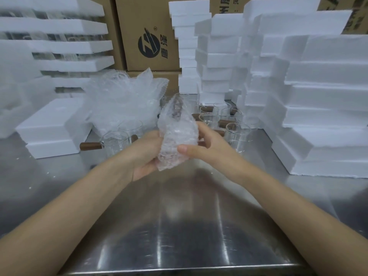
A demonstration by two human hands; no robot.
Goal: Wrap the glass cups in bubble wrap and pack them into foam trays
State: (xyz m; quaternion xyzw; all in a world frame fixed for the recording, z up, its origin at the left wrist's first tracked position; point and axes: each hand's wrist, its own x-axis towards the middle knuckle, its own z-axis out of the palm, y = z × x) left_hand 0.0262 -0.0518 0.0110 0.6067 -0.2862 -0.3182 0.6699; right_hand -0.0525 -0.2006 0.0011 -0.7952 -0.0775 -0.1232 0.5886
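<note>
Both hands, left and right, grip a bubble-wrapped cup above the table

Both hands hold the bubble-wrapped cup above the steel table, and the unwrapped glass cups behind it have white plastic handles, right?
Not quite. In the head view the unwrapped glass cups have brown wooden handles, not white plastic. Both hands, left hand and right hand, do hold the bubble-wrapped cup above the steel table.

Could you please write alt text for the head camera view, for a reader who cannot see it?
Two bare hands, left hand and right hand, hold a bubble-wrapped bundle above a steel table. Behind it stand bare glass cups with wooden handles, loose bubble wrap and stacked white foam trays.
</note>
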